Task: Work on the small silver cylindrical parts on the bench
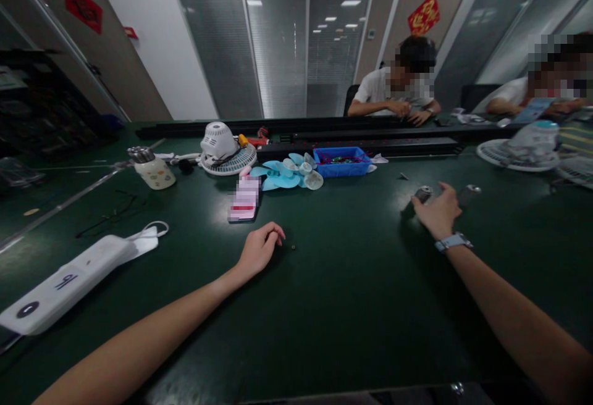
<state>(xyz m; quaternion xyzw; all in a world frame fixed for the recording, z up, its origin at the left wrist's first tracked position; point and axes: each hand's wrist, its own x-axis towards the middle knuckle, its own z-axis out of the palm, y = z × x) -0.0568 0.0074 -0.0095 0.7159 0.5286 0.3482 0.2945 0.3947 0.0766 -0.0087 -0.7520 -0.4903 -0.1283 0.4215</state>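
Note:
My left hand [262, 247] rests on the green table with its fingers loosely curled together and nothing visible in them. Just right of its fingertips lies a tiny ring-like metal part [293, 247], apart from the hand. Farther right, my right hand [438, 210], with a watch on the wrist, has thumb and fingers spread beside a small silver metal cylinder [424, 193]. Whether the thumb touches it I cannot tell. A second similar cylinder [471, 190] stands right of that hand. A small thin metal piece [404, 176] lies behind them.
Light-blue fan blades [287, 173], a blue bin [343, 163] of small parts and a phone [244, 198] lie mid-table. A white fan housing [222, 146], a bottle [152, 169] and a long white device [69, 284] are leftward. Two people sit opposite; another fan housing [528, 146] stands right.

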